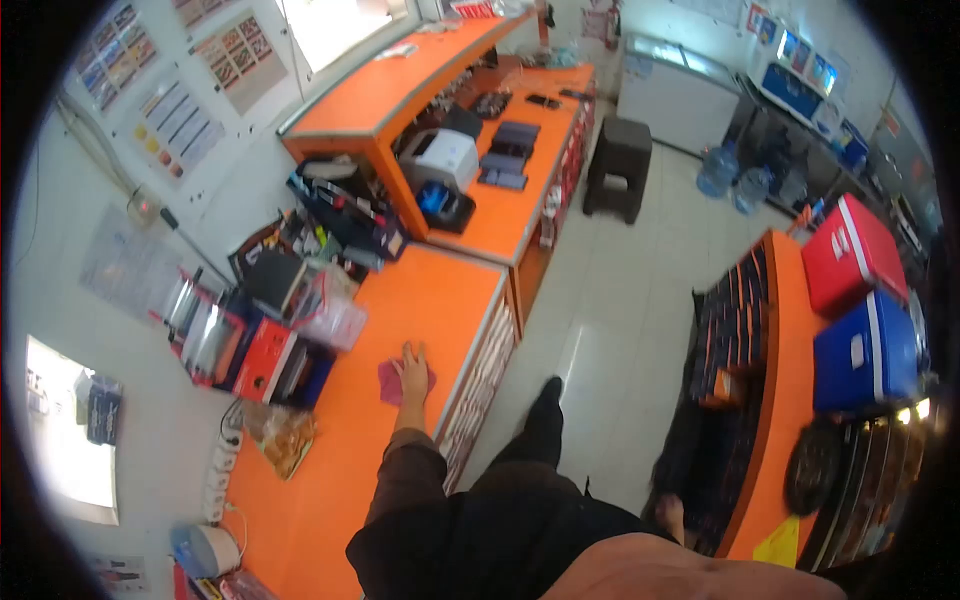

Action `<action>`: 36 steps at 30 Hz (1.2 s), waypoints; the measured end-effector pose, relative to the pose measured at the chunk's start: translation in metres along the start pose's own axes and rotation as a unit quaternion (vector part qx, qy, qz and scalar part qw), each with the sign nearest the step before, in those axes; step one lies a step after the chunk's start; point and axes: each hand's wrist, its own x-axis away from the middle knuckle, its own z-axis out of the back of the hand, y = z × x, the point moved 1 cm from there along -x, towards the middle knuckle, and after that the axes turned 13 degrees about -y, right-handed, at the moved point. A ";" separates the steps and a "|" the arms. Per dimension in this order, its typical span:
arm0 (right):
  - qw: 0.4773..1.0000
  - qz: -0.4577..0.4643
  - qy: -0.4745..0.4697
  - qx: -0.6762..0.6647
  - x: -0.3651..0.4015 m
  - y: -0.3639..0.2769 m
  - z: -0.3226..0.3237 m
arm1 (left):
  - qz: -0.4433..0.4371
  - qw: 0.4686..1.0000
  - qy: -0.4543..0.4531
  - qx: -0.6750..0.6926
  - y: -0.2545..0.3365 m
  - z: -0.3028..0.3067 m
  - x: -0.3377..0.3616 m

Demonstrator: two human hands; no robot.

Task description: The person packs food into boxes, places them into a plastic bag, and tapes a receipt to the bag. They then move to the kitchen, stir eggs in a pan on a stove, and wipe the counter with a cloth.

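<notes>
My left hand (411,375) presses down on a pink cloth (391,384) on the orange counter (340,450), its fingers spread over the fabric. The cloth shows on both sides of the hand. To the left of it lie a clear plastic bag (335,318) and a red box (262,370). Low on the right, beside my body, hangs my right hand (670,512), small and partly hidden; its fingers are too unclear to make out.
A white and blue printer (445,158) and dark trays (508,150) stand on the farther counter. On the floor is a black stool (618,165). Red (853,255) and blue (868,352) coolers sit on the right-hand counter. A power strip (218,475) runs along the left wall.
</notes>
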 end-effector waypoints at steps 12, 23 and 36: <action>0.946 -0.166 0.004 -0.280 -0.253 -0.111 0.260 | -0.158 0.946 0.173 -0.223 0.250 0.170 -0.439; 0.962 -0.146 -0.082 -0.215 -0.531 -0.102 0.385 | 0.101 0.907 -0.134 -0.386 0.294 0.165 -0.691; 0.983 0.042 0.011 -0.181 -0.775 -0.129 0.708 | 0.172 0.846 -0.319 -0.391 0.190 0.203 -0.771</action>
